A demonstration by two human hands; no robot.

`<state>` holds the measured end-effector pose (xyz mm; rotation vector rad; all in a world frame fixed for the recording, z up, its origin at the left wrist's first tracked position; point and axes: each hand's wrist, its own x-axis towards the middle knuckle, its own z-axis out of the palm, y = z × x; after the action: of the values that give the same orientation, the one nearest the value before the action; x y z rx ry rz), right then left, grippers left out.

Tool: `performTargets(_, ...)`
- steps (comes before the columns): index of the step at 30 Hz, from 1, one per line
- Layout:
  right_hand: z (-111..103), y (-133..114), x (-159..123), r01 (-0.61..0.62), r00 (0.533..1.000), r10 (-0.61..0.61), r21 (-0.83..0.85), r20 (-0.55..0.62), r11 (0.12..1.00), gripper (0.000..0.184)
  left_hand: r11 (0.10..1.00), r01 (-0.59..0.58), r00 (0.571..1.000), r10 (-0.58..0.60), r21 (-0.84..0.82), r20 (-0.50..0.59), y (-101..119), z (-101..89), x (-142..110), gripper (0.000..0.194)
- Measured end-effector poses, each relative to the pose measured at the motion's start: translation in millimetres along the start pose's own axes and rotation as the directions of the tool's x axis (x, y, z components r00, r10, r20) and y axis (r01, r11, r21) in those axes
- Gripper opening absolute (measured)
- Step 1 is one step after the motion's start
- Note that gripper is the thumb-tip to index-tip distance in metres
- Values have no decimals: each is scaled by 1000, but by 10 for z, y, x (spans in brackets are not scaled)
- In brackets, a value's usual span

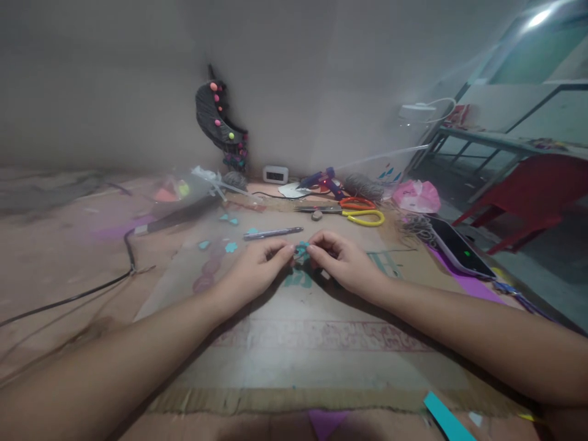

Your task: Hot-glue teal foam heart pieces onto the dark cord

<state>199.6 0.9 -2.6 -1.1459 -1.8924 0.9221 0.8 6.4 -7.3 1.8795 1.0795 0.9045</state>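
Between the fingertips of both hands is a small teal paper flower, held just above the cardboard sheet. My left hand pinches its left side with thumb and forefinger. On the other side, my right hand pinches it the same way; a thin grey strand runs out to the right from near that hand. A pen lies just beyond my left hand. Nearby on the sheet are a flat teal flower cutout and several small teal petal pieces.
Behind the hands lie scissors with orange and yellow handles, a small grey stone-like lump and a glue gun with a red light. A phone rests at right. A black cable crosses the left. Cardboard covers the work area.
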Motion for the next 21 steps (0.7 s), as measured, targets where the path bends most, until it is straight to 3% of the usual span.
performTargets(10, -4, -23, -1, 4, 1000, -4, -23, 3, 1000, 18, 999, 35, 999, -35, 14, 19, 54, 8, -6, 27)
performTargets(15, -24, -27, 3, 3, 1000, -2, -48, 16, 999, 29, 999, 32, 999, -32, 4, 14, 78, 10, -14, 26)
performTargets(21, -8, -5, 12, -8, 1000, 9, -51, 25, 999, 18, 997, -10, 1000, 9, 70, 4, 100, 15, -22, 22)
